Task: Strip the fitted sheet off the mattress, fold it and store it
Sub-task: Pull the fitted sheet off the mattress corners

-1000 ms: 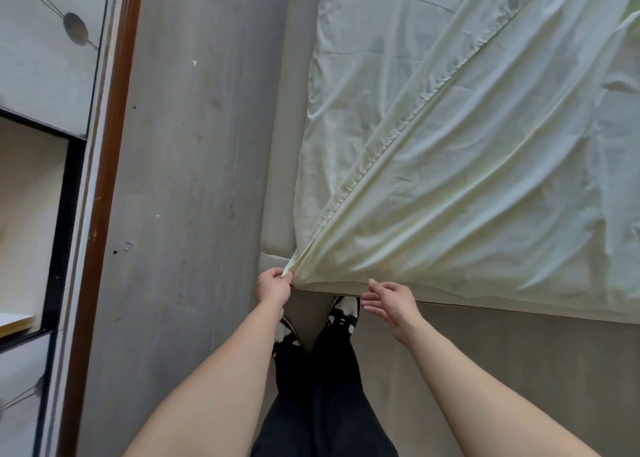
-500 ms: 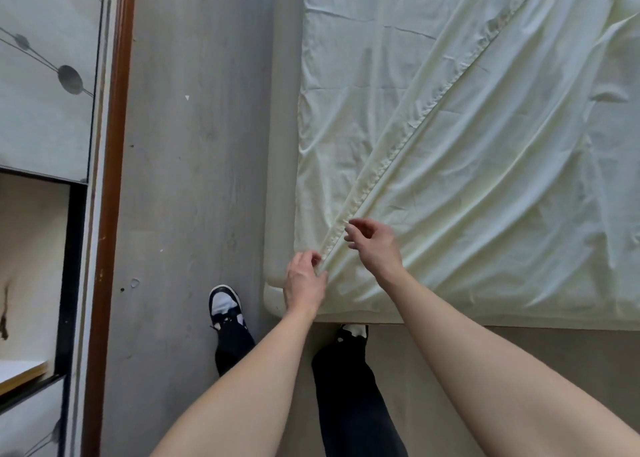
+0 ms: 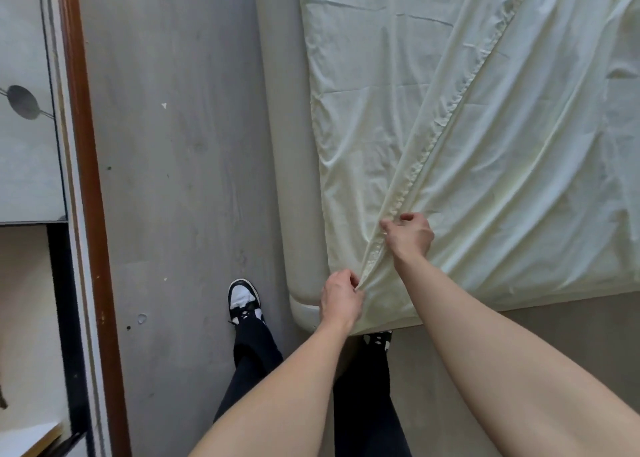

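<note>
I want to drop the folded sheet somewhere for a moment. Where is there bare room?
Bare grey floor runs between the wardrobe frame and the mattress, broken only by a shoe. The bed is crowded: the sheet covers it, with the left hand and right hand pinching its hem.

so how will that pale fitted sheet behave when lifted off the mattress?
Probably floppy: the fitted sheet creases and fans from where the left hand and right hand pinch its gathered hem. Likely light, given fingertip pinches. The elastic hem may bunch up.
</note>
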